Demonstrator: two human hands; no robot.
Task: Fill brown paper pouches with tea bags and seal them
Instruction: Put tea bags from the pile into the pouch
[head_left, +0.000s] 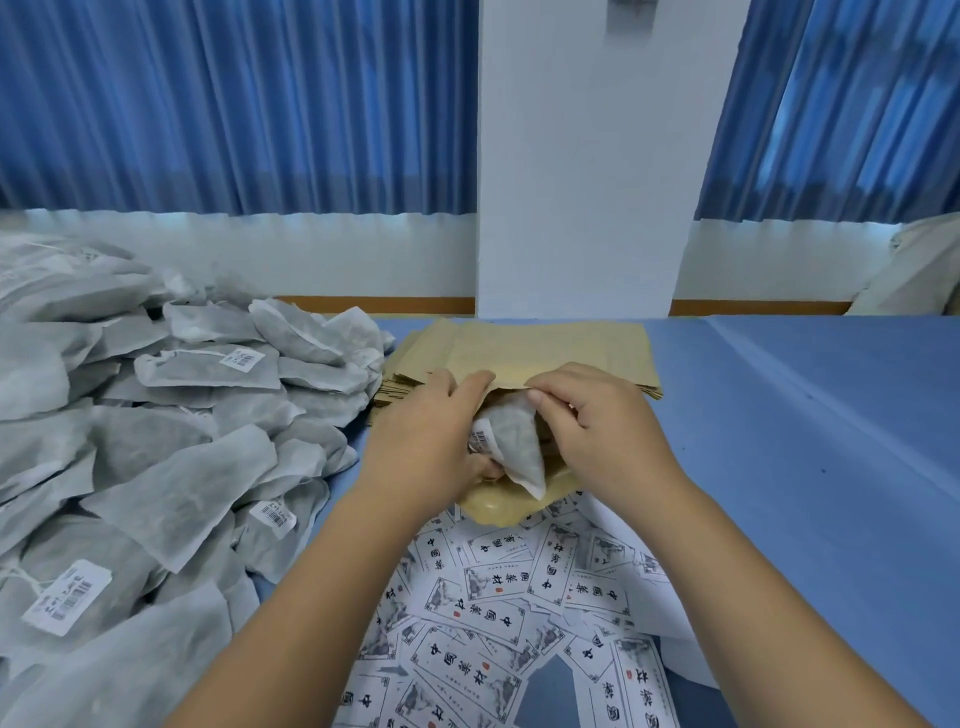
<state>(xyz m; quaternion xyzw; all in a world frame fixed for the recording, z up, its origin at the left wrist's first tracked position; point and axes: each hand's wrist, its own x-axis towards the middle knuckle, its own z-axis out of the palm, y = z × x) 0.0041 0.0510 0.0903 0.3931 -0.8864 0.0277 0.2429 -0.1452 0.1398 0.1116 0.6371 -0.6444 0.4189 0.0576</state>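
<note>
A brown paper pouch (550, 353) lies on top of a stack of pouches (400, 395) at the middle of the table. A grey tea bag (511, 441) with a barcode tag sits half inside its open mouth. My left hand (426, 431) grips the tea bag's left side and the pouch's lower lip. My right hand (597, 421) pinches the pouch's upper edge with thumb and fingers, holding the mouth up over the tea bag. The bag's far end is hidden inside the pouch.
A big heap of grey tea bags (156, 441) covers the table's left side. Printed white labels (509, 597) lie scattered near me. Blue table cloth (805, 441) stretches to the right. A white pillar (582, 208) and blue curtains stand behind.
</note>
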